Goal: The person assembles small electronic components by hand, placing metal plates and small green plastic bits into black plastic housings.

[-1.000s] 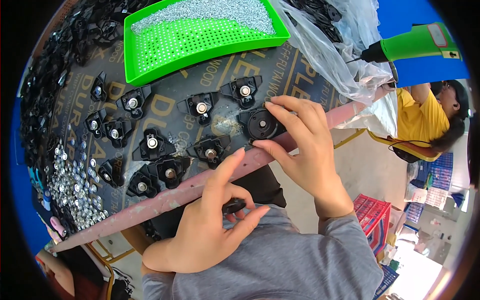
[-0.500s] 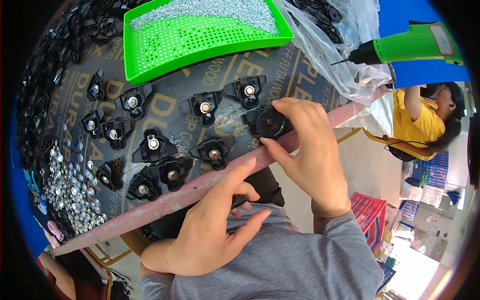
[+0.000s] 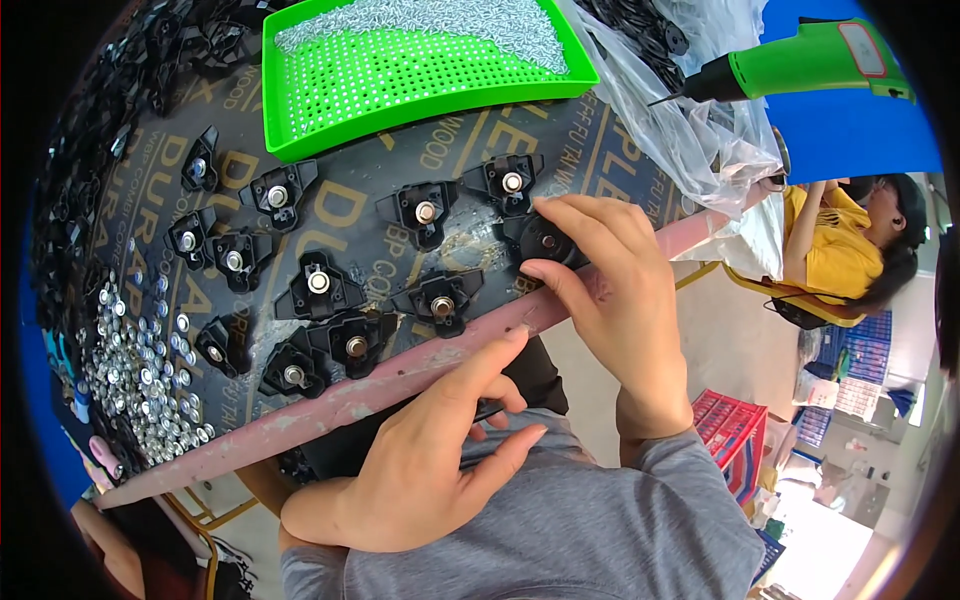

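My right hand pinches a round black plastic knob between thumb and fingers. The knob sits on a black winged part on the table, mostly hidden beneath it. My left hand hovers at the table's near edge, thumb and index finger apart. Its other fingers curl round a small dark thing that I cannot make out. Several black winged plastic parts lie spread over the table, each with a metal stud upright in its middle; one winged part lies between my hands, another just beyond the knob.
A green perforated tray of small silvery screws stands at the back. Loose metal studs and black parts are heaped at the left. A green electric screwdriver is at the upper right, beside a clear plastic bag. A person in yellow sits at the right.
The view has shifted slightly, so the table things sit a little further right. My right hand stays on the knob, its fingers slightly shifted round it. My left hand has hardly moved.
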### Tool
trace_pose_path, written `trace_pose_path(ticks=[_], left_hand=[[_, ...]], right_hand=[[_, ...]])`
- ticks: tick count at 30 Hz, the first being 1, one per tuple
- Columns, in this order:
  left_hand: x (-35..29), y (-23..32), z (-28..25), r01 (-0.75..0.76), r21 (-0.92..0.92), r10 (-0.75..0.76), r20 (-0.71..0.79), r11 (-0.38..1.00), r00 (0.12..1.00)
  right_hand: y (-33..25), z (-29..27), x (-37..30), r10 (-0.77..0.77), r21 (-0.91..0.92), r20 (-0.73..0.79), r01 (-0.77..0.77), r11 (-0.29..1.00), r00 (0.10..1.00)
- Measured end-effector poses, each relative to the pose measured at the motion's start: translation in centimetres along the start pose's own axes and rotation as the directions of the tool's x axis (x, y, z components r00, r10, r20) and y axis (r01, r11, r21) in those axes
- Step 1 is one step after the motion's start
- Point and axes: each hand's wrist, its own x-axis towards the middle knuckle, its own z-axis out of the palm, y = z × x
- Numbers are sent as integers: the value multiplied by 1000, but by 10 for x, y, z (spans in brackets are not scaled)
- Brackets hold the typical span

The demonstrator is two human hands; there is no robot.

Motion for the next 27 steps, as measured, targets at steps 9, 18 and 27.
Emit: trace_pose_path(ticks=[9, 18, 27], left_hand=[[-4, -3, 0, 3, -41, -1, 36, 999, 999], [2, -16, 7, -107, -447, 52, -133, 888, 990], [-16, -15, 21, -82, -651, -154, -297, 754, 942]], right_hand=[[12, -6, 1, -144, -11, 40, 144, 989, 989], [-29, -25, -20, -182, 411, 65, 140, 901, 981], [-44, -2, -45, 196, 788, 156, -242, 567, 968]])
